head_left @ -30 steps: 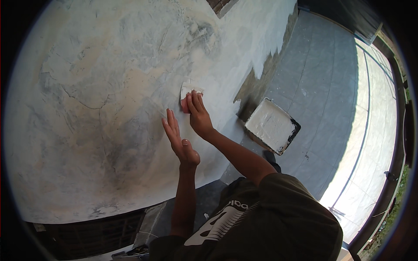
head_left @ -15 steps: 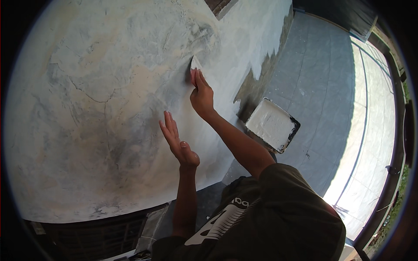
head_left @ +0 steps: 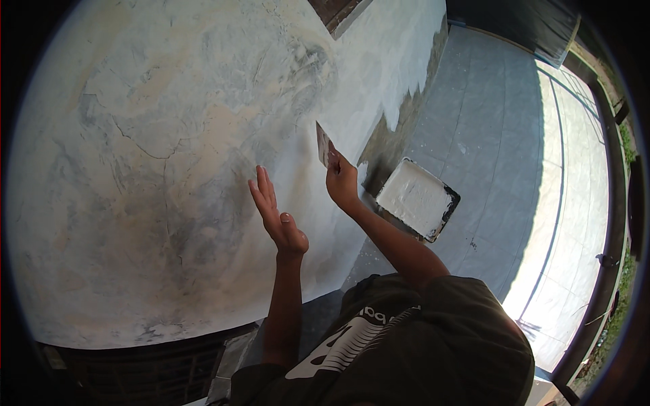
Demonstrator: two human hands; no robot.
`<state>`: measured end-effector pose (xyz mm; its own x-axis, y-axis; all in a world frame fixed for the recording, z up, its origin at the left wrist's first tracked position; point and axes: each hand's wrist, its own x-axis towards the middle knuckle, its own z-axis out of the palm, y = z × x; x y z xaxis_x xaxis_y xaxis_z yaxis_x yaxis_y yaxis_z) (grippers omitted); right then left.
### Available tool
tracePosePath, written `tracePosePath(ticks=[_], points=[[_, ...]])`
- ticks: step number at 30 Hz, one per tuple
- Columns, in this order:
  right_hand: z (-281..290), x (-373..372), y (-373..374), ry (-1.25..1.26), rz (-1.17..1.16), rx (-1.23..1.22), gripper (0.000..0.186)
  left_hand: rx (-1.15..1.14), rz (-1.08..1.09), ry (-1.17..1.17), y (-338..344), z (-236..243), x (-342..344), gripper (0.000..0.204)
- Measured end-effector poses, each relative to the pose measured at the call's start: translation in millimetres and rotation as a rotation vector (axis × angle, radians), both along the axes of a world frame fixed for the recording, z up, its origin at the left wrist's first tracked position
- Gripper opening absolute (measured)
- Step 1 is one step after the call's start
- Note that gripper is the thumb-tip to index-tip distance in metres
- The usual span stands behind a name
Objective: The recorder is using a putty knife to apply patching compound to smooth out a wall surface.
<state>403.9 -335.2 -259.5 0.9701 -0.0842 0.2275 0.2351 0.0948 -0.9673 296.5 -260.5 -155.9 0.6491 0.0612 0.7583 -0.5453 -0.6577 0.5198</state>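
Note:
In my right hand (head_left: 342,181) I grip a putty knife (head_left: 323,145) by its reddish handle, its flat blade pointing up and smeared with white. The blade looks a little off the wall, though the gap is hard to judge. My left hand (head_left: 278,218) is open, fingers stretched upward and palm turned sideways, close to the wall; I cannot tell whether it touches. Patchy white and grey coating covers the wall (head_left: 149,203), with cracks and yellowish areas on it. A black-edged tray (head_left: 452,215) with white paste in it lies right of my right forearm.
Grey sheeting (head_left: 487,135) covers the floor on the right, sunlit at its far side. A bare grey strip (head_left: 396,132) runs along the wall's lower edge. Dark openings show at the top (head_left: 332,15) and bottom left (head_left: 142,372) of the wall. Dark sheeting (head_left: 514,24) hangs at upper right.
My right hand has drawn the putty knife down and to the right, and the blade has turned so its flat side shows. My left hand has stayed nearly in place.

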Motion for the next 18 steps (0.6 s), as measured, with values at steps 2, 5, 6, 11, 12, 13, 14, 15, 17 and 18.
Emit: tracePosePath(ticks=[2, 5, 6, 11, 12, 13, 14, 15, 17, 18], points=[[14.9, 20.5, 9.4, -0.028, -0.014, 0.022, 0.045, -0.003, 0.002, 0.007, -1.1, 1.0, -2.0, 0.073], [31.0, 48.3, 39.3, -0.231, -0.164, 0.076, 0.051, -0.013, 0.025, 0.013, 3.1, -1.0, -4.6, 0.074], [32.9, 50.5, 50.5, -0.311, -0.182, -0.021, 0.054, -0.014, 0.026, 0.016, 3.7, -2.1, -4.5, 0.074], [21.1, 12.2, 101.9, -0.395, -0.099, -0.263, 0.069, -0.044, 0.082, 0.046, 9.2, -5.2, -14.8, 0.076], [15.4, -4.2, 106.0, -0.396, -0.084, -0.289, 0.07, -0.039, 0.08, 0.053, 10.2, -5.1, -17.4, 0.077], [9.5, -20.2, 107.7, -0.397, -0.071, -0.316, 0.07, -0.044, 0.084, 0.062, 10.4, -7.6, -19.7, 0.077], [2.1, -29.8, 106.6, -0.407, -0.057, -0.349, 0.07, -0.038, 0.065, 0.07, 9.7, -8.6, -19.3, 0.077], [-4.3, -39.3, 104.5, -0.405, -0.059, -0.349, 0.07, -0.028, 0.048, 0.077, 11.7, -9.5, -20.7, 0.077], [-19.3, -57.2, 90.8, -0.438, 0.054, -0.325, 0.069, -0.033, 0.029, 0.083, 16.8, -10.8, -27.5, 0.077], [-28.3, -67.4, 79.8, -0.458, 0.096, -0.329, 0.067, -0.031, 0.016, 0.081, 20.4, -12.6, -30.1, 0.078]])
